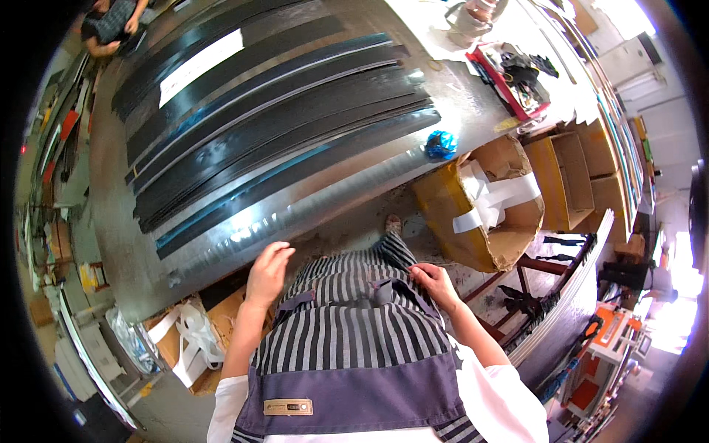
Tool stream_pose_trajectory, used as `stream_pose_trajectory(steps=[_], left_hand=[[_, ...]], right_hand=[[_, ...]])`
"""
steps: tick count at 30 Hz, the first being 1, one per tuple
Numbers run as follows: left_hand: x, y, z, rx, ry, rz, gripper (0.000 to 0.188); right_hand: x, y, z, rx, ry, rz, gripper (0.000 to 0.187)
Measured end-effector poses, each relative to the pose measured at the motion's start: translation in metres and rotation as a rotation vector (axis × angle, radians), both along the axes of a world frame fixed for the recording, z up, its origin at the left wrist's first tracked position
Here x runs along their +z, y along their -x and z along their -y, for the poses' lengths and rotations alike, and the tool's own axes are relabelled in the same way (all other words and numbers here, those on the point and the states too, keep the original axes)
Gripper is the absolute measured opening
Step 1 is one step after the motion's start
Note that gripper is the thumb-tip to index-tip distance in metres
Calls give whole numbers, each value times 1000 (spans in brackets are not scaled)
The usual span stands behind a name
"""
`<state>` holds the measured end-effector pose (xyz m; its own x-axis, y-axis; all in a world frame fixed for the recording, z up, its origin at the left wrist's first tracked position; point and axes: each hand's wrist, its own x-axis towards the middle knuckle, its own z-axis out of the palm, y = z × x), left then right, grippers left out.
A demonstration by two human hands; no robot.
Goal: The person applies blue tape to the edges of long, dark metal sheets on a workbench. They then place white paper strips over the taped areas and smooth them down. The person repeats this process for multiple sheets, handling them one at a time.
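My left hand (269, 275) hovers by the near edge of the metal-topped table (295, 210), its fingers stretched out and nothing in them. At the side of my striped apron (354, 336), my right hand (436, 286) has its fingers closed on the cloth near the pocket trim. Long, thin black strips (273, 136) lie in stacked rows across the table, some with a glossy blue sheen. A white sheet of paper (201, 68) rests on the far rows. Near the right end of the closest strip sits a crumpled shiny blue ball (442, 145).
An open cardboard box (443, 210) with white strips inside stands right of the table; another box (561, 181) is behind it. A red tray (509, 81) of small items sits at the far right corner. White bands (196, 340) fill a carton at lower left. A person (114, 26) stands far left.
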<state>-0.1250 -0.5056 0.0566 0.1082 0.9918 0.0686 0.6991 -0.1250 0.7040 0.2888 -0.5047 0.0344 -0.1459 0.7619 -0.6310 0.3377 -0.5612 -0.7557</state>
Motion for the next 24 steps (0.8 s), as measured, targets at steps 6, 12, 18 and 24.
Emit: stream_pose_trajectory(steps=[6,12,18,24], left_hand=[[42,-115,-85,-236,129,155,21],[70,-204,-142,-300,269,264,23],[85,-273,-177,-429,755,312,23],[74,-309,-188,-264,894,505,20]], right_hand=[[64,-51,-62,164,46,-300,39],[61,-112,-135,198,75,-237,14],[52,-143,-171,185,59,-217,12],[50,-160,-185,132,28,-227,10]])
